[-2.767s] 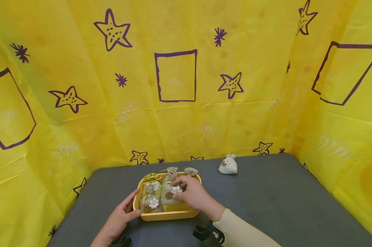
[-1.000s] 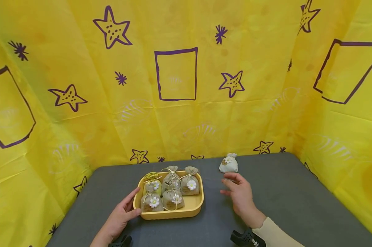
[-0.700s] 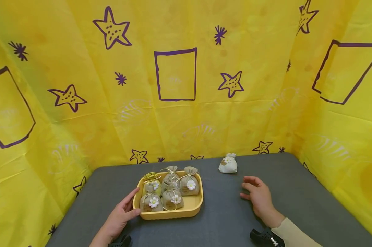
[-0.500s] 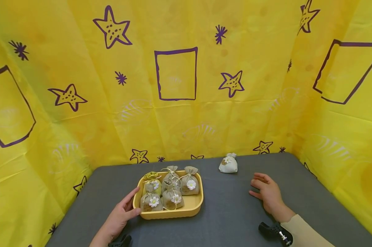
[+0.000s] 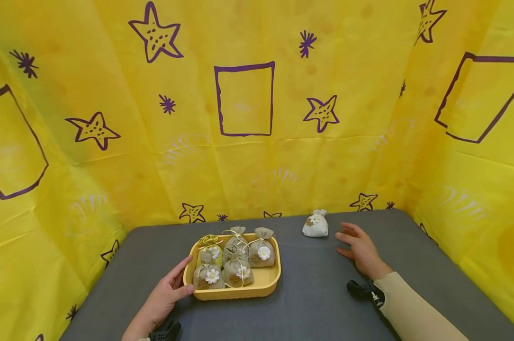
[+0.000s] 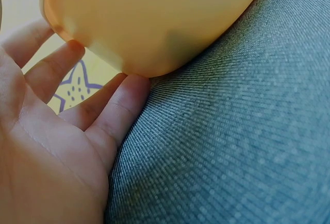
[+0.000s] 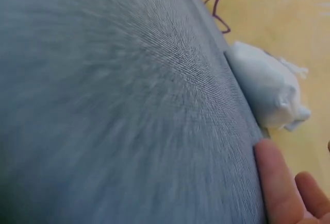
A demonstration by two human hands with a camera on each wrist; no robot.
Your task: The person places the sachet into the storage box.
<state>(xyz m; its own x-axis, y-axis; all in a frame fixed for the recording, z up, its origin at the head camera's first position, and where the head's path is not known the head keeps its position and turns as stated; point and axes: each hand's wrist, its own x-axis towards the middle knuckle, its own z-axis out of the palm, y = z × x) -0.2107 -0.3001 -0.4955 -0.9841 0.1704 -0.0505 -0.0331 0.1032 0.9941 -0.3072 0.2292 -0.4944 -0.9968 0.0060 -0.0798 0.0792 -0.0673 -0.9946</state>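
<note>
In the head view my left hand (image 5: 165, 293) rests against the left end of a yellow tray (image 5: 235, 294), thumb at the front corner. Extended fingertips (image 6: 135, 87) touch the tray's outer wall in the left wrist view. Inside stand several small drawstring sachets with white flowers, most of them beige, such as the front one (image 5: 235, 271), and a yellow one (image 5: 216, 255) at the back left. My right hand (image 5: 363, 248) hovers with loosely spread fingers, holding nothing. A white sachet (image 5: 315, 226) sits on the table just left of it, apart from the fingers.
The dark grey cloth-covered table (image 5: 308, 298) spreads around the tray. Yellow fabric (image 5: 248, 180) printed with stars hangs along its back and both sides. The white sachet lies near the table's back edge. Bare tray floor (image 5: 265, 277) shows at the front right.
My right hand let go of a beige sachet in the tray, moved out to the right, then forward toward the white sachet. My left hand stays at the tray.
</note>
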